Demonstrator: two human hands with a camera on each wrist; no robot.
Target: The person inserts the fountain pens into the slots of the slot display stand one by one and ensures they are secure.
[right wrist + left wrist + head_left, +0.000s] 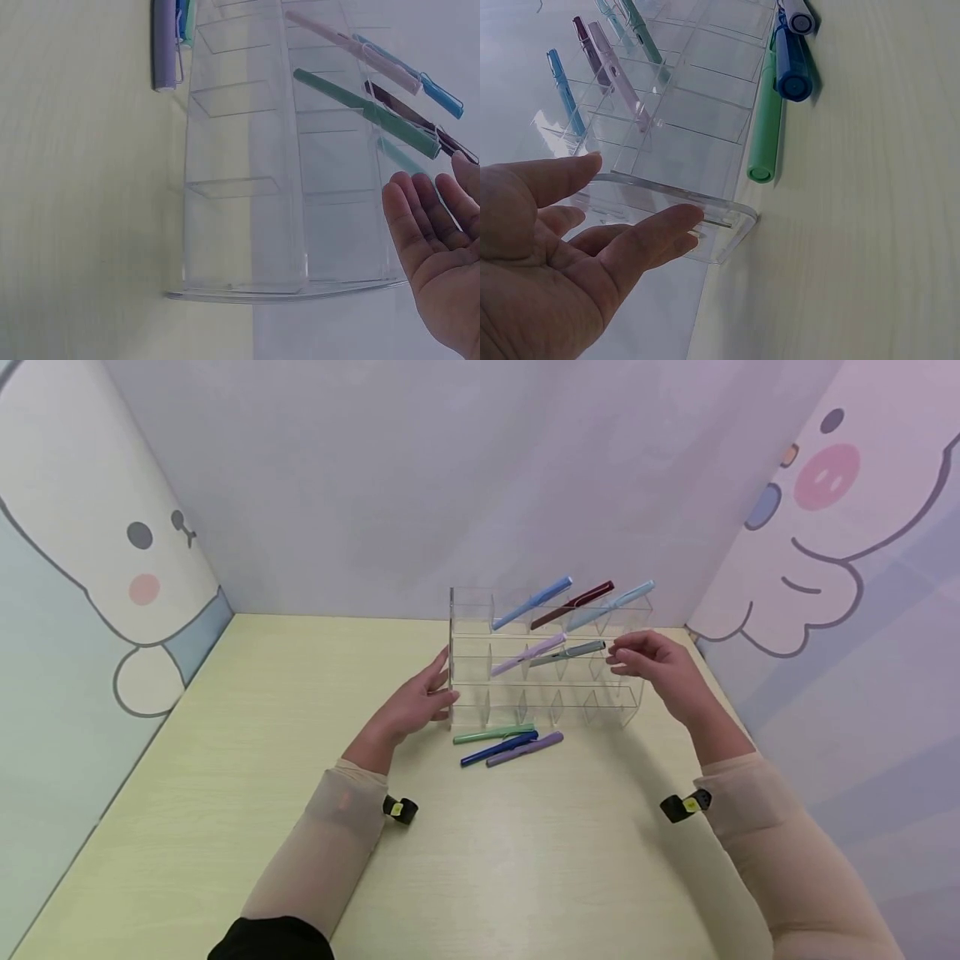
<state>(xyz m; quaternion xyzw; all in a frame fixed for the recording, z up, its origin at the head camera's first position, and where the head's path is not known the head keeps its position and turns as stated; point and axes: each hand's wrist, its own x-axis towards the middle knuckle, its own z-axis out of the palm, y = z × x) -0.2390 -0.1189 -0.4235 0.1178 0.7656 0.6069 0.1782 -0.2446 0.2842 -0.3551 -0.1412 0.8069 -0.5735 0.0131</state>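
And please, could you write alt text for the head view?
A person's left hand and right hand flank a clear three-tier rack holding five pens on its upper two tiers. Three more pens lie on the table in front.

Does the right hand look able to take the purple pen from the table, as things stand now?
Probably yes. The right hand seems to hold nothing, and the purple pen lies in front of the clear rack, with nothing visible on top of it. The dark blue pen lies close beside it.
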